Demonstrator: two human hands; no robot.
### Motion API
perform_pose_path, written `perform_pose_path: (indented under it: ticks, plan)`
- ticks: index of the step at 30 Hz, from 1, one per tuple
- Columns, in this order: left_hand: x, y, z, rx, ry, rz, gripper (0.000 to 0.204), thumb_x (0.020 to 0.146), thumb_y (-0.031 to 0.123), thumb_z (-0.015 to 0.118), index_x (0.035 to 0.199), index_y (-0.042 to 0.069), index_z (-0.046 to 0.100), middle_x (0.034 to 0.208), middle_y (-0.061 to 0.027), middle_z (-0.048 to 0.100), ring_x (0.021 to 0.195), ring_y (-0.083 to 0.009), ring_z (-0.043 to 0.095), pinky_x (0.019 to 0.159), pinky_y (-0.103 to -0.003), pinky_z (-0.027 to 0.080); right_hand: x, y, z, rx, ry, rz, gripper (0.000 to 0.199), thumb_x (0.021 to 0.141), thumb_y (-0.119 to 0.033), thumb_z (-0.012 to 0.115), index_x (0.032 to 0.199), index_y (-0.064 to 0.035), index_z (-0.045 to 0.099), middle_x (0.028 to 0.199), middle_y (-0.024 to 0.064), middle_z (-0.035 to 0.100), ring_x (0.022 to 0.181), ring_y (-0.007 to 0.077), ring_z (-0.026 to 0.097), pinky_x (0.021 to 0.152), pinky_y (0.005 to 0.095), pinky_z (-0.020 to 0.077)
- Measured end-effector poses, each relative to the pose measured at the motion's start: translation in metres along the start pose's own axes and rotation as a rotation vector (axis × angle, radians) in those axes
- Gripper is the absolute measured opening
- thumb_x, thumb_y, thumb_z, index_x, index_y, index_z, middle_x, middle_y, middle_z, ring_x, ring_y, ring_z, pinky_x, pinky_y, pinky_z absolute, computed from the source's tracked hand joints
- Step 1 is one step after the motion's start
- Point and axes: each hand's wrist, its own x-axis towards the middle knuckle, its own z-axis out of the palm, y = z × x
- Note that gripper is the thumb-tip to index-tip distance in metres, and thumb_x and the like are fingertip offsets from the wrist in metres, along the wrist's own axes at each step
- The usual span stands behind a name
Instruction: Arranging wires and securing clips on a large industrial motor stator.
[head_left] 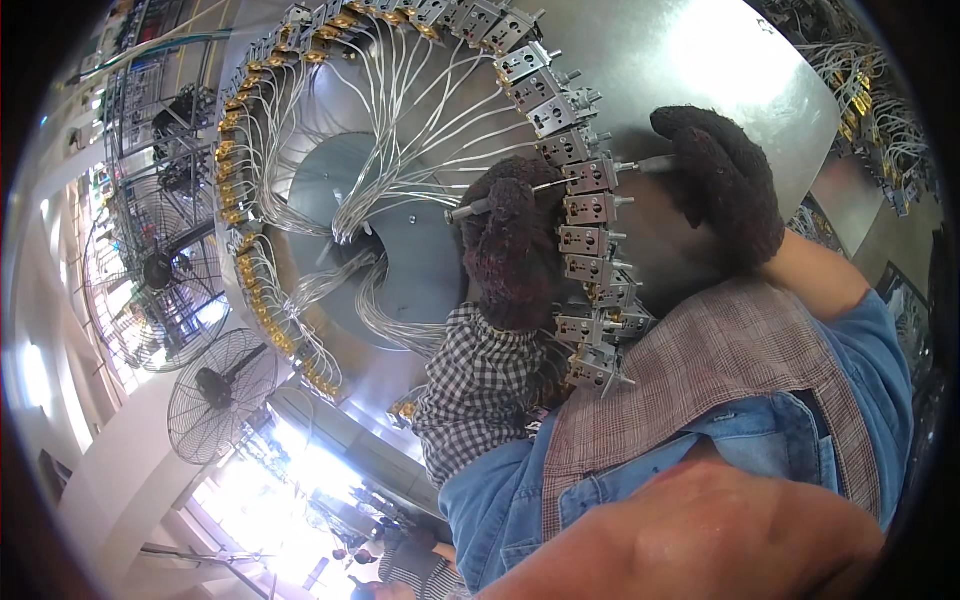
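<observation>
A dark knitted glove covers my left hand [512, 245], closed around a thin metal rod-like tool [467, 211]. The tool's narrow tip reaches the inner side of a silver metal block [592, 178] in the ring of blocks. On the outer side of that block is my right hand [728, 180], gloved the same way. Its fingers are closed on a pale grey cylindrical piece [657, 163], which lines up with the pin sticking out of the block. The glove hides the rest of this piece. White wires [440, 130] run from the blocks toward the ring's centre.
The blocks stand around a round metal table [690, 60] with a grey centre disc [420, 270]. Brass-coloured fittings [232, 160] line the far left arc. Two fans [222, 390] stand at left. More wired parts [865, 110] lie at upper right. A person [415, 565] is at the bottom.
</observation>
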Motion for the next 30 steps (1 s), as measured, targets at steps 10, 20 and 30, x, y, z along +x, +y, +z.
perform_pose_path:
  ticks: [10, 20, 30]
  plan:
    - [0.003, 0.003, 0.009, 0.032, -0.171, 0.072, 0.025, 0.091, 0.012, 0.055, 0.106, -0.008, 0.054, 0.097, -0.0149, 0.061, 0.086, -0.0237, 0.062, 0.080, -0.037, 0.054, 0.005, 0.004, 0.002, 0.144, -0.023, 0.037, 0.036, 0.097, -0.030, 0.049, 0.118, -0.0030, 0.058, 0.065, 0.0058, 0.055, 0.046, 0.0095, 0.048, 0.044, 0.0239, 0.0385]
    - [0.001, 0.004, 0.012, -0.016, -0.145, 0.050, 0.026, 0.091, 0.018, 0.057, 0.103, -0.006, 0.057, 0.097, -0.0159, 0.061, 0.091, -0.0271, 0.062, 0.082, -0.042, 0.053, 0.000, 0.024, 0.003, 0.016, 0.022, -0.403, 0.036, 0.097, -0.022, 0.047, 0.125, -0.0001, 0.051, 0.077, 0.0074, 0.059, 0.061, 0.0108, 0.054, 0.053, 0.0239, 0.0442]
    - [0.003, 0.002, 0.003, -0.081, -0.114, 0.009, 0.018, 0.085, 0.012, 0.062, 0.095, -0.003, 0.056, 0.095, -0.0153, 0.061, 0.089, -0.0261, 0.061, 0.084, -0.041, 0.053, -0.002, 0.019, -0.001, -0.094, 0.014, -0.434, 0.036, 0.098, -0.024, 0.047, 0.125, -0.0011, 0.052, 0.075, 0.0057, 0.058, 0.062, 0.0107, 0.053, 0.054, 0.0241, 0.0444]
